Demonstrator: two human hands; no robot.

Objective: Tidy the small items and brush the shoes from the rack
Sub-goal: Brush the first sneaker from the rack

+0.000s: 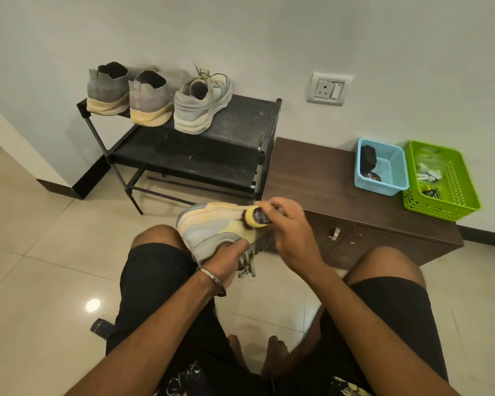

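A: Far left, black metal rack (240, 121)?
B: Three grey shoes (152, 98) wait unbrushed.
A: Near centre?
B: Left hand (226, 260) grips pastel sneaker (212, 227); right hand (292, 232) clasps yellow brush (255, 218) on it.
A: Right tabletop (312, 178)?
B: Small items binned, blue basket (383, 167), green basket (443, 181).

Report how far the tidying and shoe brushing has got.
Done, apparently: small items sit in the blue basket and green basket on the cabinet. In hand: the left hand holds a sneaker while the right hand works a brush on it. Left: three shoes on the rack; whether any are brushed is unclear.
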